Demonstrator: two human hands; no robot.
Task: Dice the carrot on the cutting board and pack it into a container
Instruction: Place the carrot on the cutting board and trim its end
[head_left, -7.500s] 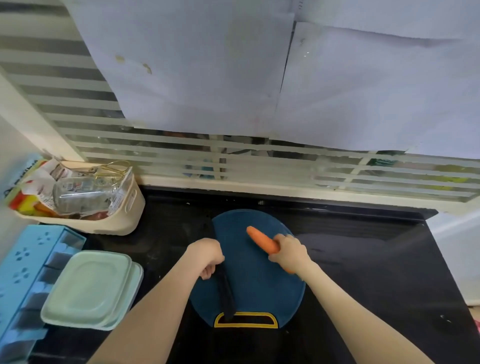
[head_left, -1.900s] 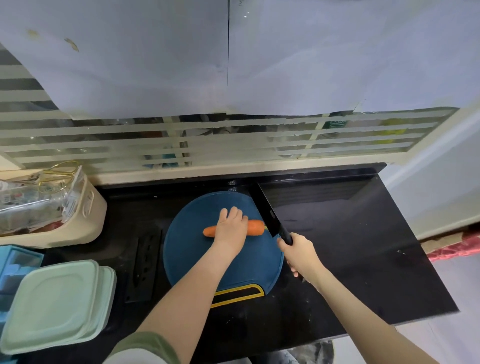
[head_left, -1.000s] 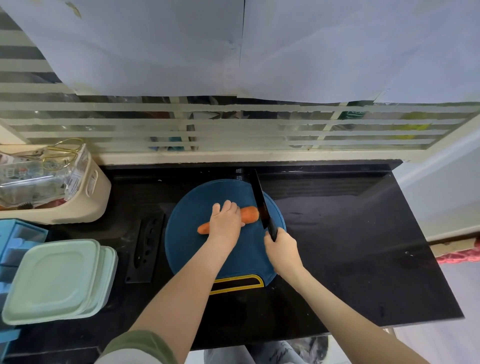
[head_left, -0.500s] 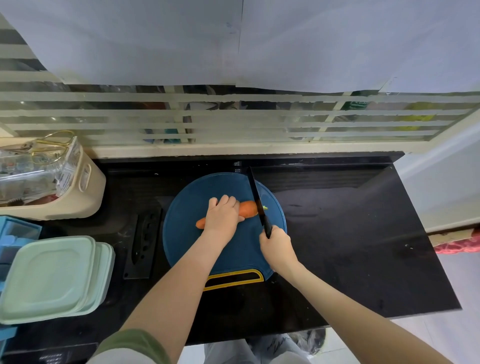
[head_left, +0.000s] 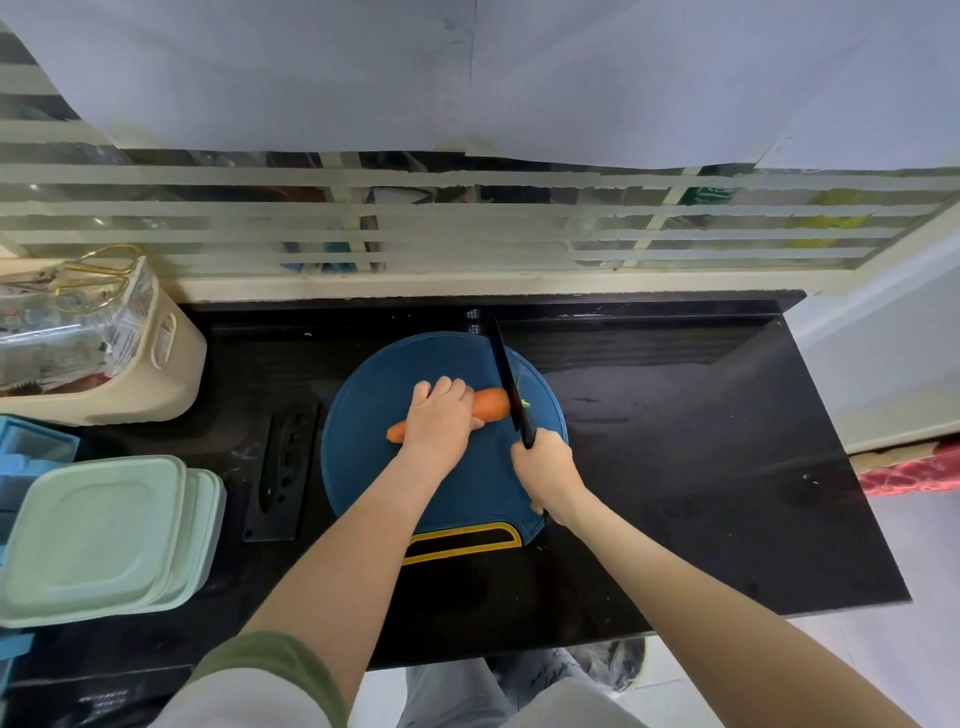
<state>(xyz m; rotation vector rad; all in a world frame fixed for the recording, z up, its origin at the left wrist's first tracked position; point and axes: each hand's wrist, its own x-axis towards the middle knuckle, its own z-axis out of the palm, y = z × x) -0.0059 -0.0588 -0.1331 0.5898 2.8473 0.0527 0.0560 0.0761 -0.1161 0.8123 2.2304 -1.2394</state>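
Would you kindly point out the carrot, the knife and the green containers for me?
carrot (head_left: 491, 405), head view, on its bare thick end.
knife (head_left: 505, 371), head view, on the middle of the black blade.
green containers (head_left: 98, 535), head view, on the top lid of the stack.

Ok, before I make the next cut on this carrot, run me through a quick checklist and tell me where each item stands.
1. Orange carrot lying on round blue cutting board: ok.
2. Left hand holds the carrot down: ok.
3. Left hand clear of the blade: ok, bare carrot shows between them.
4. Right hand grips black knife by its handle: ok.
5. Container ready beside board: not ok; pale green square plastic containers sit stacked at far left.
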